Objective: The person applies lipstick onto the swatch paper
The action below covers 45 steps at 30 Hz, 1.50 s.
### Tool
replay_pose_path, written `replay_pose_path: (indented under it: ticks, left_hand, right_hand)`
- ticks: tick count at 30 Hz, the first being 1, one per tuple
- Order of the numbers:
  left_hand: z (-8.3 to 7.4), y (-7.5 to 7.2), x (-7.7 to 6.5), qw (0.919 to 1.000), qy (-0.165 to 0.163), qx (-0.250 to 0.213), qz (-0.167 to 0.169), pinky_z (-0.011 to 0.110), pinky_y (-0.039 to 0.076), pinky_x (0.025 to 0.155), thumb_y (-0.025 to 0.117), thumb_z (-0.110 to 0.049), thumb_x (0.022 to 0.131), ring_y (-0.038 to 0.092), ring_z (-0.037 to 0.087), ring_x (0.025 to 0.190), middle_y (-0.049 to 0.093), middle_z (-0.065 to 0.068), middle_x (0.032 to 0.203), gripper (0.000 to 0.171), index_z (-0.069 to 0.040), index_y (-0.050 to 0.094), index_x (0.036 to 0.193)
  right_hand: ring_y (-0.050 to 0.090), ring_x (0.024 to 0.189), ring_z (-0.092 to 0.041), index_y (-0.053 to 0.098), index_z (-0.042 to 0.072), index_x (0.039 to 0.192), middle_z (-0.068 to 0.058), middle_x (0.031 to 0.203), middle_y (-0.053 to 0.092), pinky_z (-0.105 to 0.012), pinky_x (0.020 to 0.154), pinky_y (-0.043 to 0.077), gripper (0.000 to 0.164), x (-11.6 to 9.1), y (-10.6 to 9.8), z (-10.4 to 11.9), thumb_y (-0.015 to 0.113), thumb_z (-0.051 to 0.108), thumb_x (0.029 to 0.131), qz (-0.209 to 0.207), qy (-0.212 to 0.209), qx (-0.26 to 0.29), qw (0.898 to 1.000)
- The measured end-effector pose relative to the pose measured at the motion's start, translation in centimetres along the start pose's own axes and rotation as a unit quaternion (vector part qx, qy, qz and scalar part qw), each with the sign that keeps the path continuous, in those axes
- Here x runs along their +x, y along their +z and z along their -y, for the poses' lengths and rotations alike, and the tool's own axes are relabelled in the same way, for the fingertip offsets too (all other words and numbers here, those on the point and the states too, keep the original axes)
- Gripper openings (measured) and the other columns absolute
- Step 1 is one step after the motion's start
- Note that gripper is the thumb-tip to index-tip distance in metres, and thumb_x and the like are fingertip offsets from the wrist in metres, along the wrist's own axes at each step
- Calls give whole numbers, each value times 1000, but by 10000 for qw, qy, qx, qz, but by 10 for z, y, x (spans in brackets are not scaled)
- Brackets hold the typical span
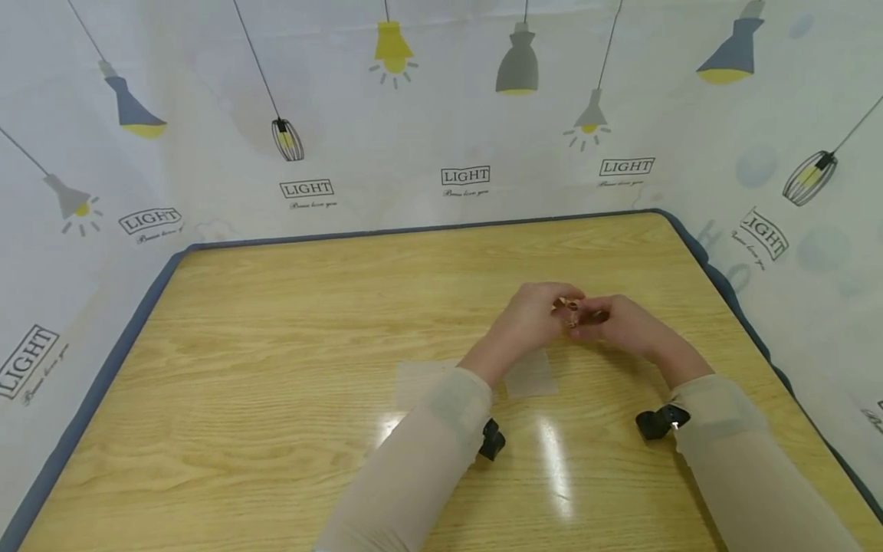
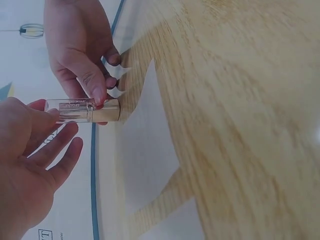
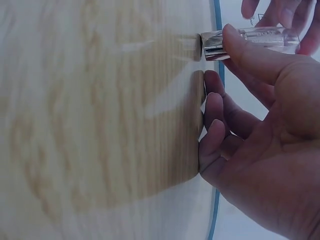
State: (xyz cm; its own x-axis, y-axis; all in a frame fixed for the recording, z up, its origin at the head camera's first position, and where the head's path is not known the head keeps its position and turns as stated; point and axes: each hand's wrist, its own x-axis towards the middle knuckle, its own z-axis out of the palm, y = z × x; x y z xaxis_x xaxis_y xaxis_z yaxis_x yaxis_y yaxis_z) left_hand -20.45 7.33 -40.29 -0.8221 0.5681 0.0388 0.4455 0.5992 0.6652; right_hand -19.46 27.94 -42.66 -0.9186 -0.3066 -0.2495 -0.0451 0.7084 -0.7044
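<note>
Both hands hold a small lipstick tube [image 2: 80,111] with a clear, printed upper part and a shiny gold base [image 3: 214,46]. My left hand [image 1: 531,314] pinches the clear end between thumb and fingers; in the left wrist view its other fingers spread below the tube. My right hand [image 1: 624,326] grips the gold end with thumb and forefinger. Its remaining fingers [image 3: 215,135] curl loosely, low against the tabletop. Lying sideways between the two hands, the tube is mostly covered by fingers in the head view.
Thin whitish sheets [image 1: 531,376] lie on the wooden table [image 1: 276,345], partly under the left forearm. A dark blue edge [image 1: 414,228] borders the tabletop. Behind and beside it hangs a pale backdrop [image 1: 428,130] printed with lamps.
</note>
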Motion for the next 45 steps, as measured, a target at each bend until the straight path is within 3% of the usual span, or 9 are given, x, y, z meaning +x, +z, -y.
replay_pose_path:
  ticks: [6,15,22,27,37,45]
  left_hand:
    - [3,-4,-7,9992,-333,-199,2,24,59,98,59,-11,109,70,13,123,74,-1,135,34,-20,67,141]
    - [10,-16,-17,9951,-131,-805,-558,24,61,96,63,-5,106,73,20,122,76,3,128,31,-15,69,135]
    - [12,-32,-29,9904,-112,-1101,-831,29,62,98,60,-7,108,73,22,123,76,4,132,33,-17,70,138]
    - [17,-39,-41,9850,-153,-1341,-1071,27,61,99,61,-8,108,72,20,123,74,4,136,31,-16,71,137]
    - [27,-48,-86,9646,-76,-1990,-1729,32,63,98,67,-4,104,75,25,119,77,9,130,29,-8,72,132]
    - [31,-52,-128,9474,-197,-2412,-2096,39,62,102,68,-8,104,74,23,118,77,7,127,28,-10,72,132]
  right_hand:
    - [64,116,-30,71,8,130,-16,130,71,-43,99,52,38,-2,0,-1,74,33,102,23,73,48,10000]
    - [66,125,-34,67,9,139,-18,138,68,-52,105,53,44,-10,-6,9,72,34,103,-200,180,425,9987]
    - [64,129,-35,65,11,140,-17,139,67,-55,107,51,53,-17,-7,32,71,47,102,-364,130,519,9979]
    - [66,126,-33,66,11,138,-15,137,69,-53,108,52,50,-21,-2,48,71,46,102,-451,34,609,9971]
    - [69,106,-24,71,12,132,-10,121,76,-35,92,58,39,-32,15,84,73,37,103,-553,-483,730,9946]
    - [70,107,-23,66,12,141,-11,125,74,-26,89,59,42,-47,38,108,75,26,102,-674,-925,1013,9883]
